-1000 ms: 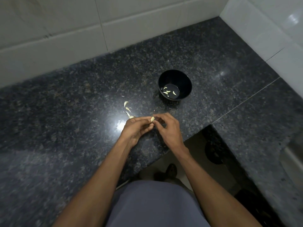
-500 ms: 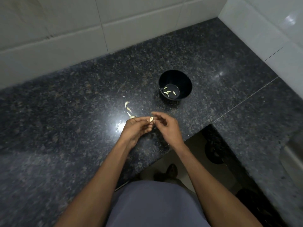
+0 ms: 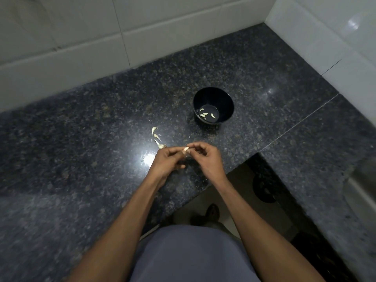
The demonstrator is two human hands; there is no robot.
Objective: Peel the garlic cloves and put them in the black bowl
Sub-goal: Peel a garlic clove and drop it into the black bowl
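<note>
Pinched between the fingertips of both hands at the centre of the frame, a garlic clove (image 3: 186, 148) is held just above the counter edge, with the left hand (image 3: 165, 162) curled round it from the left and the right hand (image 3: 207, 159) closing on it from the right with thumb and forefinger; whether skin is attached to it cannot be told at this size. Peeling is judged to be the step in hand. The clove is small and could be lost from so fine a pinch, and, being held close to the counter's front edge, it could be dropped past the edge to the floor at lower centre. Three unpeeled cloves (image 3: 156, 137) are lain in a short line just left of and above the hands on the dark granite counter (image 3: 81, 139), and could be swept off by a wrist. The black bowl (image 3: 213, 105) is stood above and to the right of the hands, apart from them, with a few peeled cloves (image 3: 206, 115) seen at its bottom; a tossed clove could miss it, since it is narrow. White wall tiles (image 3: 162, 27) are seen across the top. No brand, label or writing can be read anywhere.
</note>
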